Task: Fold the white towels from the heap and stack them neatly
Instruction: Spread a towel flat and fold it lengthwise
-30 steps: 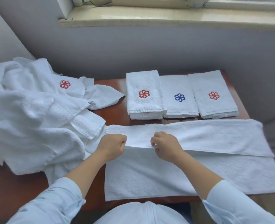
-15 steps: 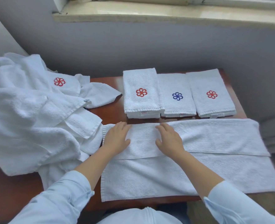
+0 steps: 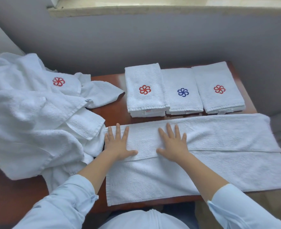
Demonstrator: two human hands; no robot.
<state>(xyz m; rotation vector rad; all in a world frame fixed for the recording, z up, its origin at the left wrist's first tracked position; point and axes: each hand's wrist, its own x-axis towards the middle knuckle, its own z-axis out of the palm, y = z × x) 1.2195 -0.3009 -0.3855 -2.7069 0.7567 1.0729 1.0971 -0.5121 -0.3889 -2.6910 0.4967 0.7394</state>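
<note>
White towel (image 3: 153, 179) runs L–R; our left hand (image 3: 116, 143) & right hand (image 3: 172, 144) lie spread flat nr its left end.

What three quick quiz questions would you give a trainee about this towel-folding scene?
1. True or false: the left hand and right hand press flat on the spread towel.
2. The emblem on the middle folded towel is: A red, B blue, C green?
3. Fill in: the heap lies on the person's ____ side.
Key: 1 true; 2 B; 3 left.
</note>
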